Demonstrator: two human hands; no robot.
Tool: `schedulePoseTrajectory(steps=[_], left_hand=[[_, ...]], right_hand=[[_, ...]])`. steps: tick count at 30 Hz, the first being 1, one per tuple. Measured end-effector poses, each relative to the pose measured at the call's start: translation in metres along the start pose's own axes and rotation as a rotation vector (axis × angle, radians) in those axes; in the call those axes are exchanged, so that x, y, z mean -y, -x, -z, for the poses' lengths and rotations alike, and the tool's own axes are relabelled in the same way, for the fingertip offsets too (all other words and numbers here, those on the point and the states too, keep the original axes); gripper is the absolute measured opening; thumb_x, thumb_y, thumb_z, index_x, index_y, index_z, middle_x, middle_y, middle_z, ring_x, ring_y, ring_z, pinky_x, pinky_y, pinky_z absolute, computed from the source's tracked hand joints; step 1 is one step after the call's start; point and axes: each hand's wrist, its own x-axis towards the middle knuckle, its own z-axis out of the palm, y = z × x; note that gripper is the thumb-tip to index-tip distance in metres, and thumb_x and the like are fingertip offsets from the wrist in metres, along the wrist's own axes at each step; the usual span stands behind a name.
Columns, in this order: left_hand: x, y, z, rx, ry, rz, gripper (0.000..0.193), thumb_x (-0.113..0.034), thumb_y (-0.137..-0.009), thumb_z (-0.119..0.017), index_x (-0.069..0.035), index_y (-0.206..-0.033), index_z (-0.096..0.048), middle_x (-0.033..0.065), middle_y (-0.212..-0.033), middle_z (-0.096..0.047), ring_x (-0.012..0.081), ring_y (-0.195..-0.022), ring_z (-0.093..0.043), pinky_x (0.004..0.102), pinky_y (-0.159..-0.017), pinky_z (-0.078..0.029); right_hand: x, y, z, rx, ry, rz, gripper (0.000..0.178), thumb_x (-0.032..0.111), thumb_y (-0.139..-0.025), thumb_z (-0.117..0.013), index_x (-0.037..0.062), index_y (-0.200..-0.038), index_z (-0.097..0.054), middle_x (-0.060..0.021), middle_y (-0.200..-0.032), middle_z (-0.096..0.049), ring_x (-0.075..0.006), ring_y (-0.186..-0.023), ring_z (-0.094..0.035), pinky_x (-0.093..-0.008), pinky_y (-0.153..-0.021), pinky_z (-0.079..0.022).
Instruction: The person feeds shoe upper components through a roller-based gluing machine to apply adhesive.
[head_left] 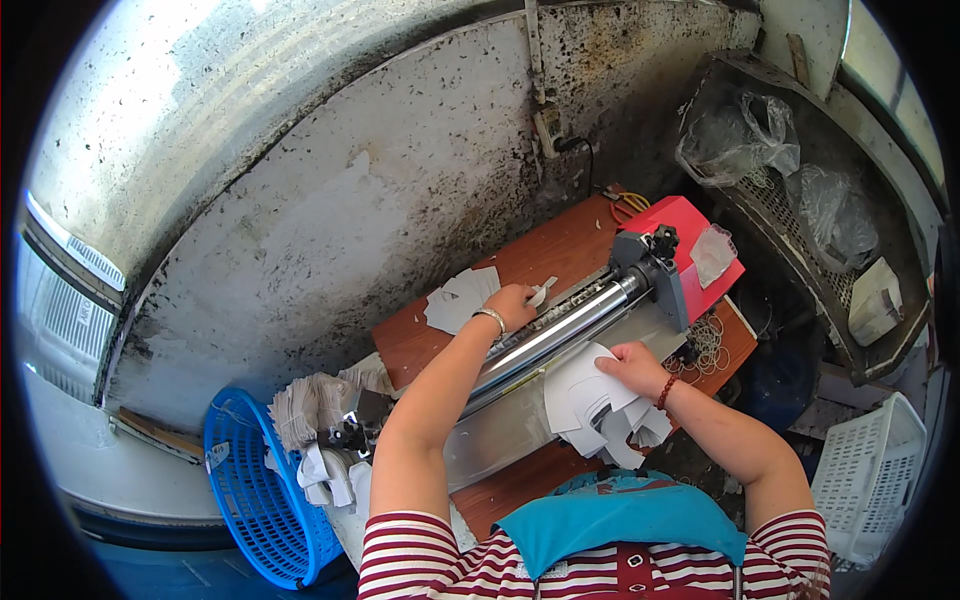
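A machine with a long shiny metal roller (560,325) lies diagonally across a brown wooden table (560,235). My left hand (513,308) reaches over to the roller's far side, its fingers closed on a small white cut piece (542,292). On this near side, my right hand (632,370) pinches the edge of a fanned bunch of white cut pieces (585,395) above the metal feed plate (500,430). More flat white pieces (460,298) lie on the table beyond my left wrist. Whether they are paper or thin sheet material, I cannot tell.
The machine's red housing (690,240) stands at the right end of the roller. Tied stacks of pieces (310,405) sit at the left, by a blue plastic basket (262,490). A white basket (870,480) stands at the far right, below a metal rack (790,260) holding plastic bags. Loose string (708,345) lies near the housing.
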Motion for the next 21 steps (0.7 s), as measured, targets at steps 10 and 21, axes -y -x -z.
schedulePoseTrajectory(steps=[10,21], left_hand=[[0.006,0.005,0.000,-0.234,0.270,-0.063,0.042,-0.003,-0.078,-0.040,-0.010,-0.118,-0.055,0.0150,-0.111,-0.059,0.0275,-0.099,-0.058,0.0341,-0.086,-0.044],[-0.005,0.012,0.004,-0.230,0.088,-0.147,0.056,0.004,-0.075,-0.040,-0.015,-0.128,-0.045,0.0118,-0.125,-0.051,0.0273,-0.094,-0.060,0.0348,-0.086,-0.045]], right_hand=[[-0.006,-0.004,-0.001,-0.020,0.016,0.007,0.026,0.023,-0.082,-0.061,-0.0029,-0.081,-0.065,-0.0057,-0.067,-0.063,-0.0102,-0.058,-0.057,-0.0273,-0.054,-0.047],[-0.014,-0.006,-0.002,-0.025,0.021,0.025,0.028,0.024,-0.081,-0.061,-0.0030,-0.077,-0.064,-0.0049,-0.064,-0.061,-0.0103,-0.056,-0.056,-0.0273,-0.053,-0.046]])
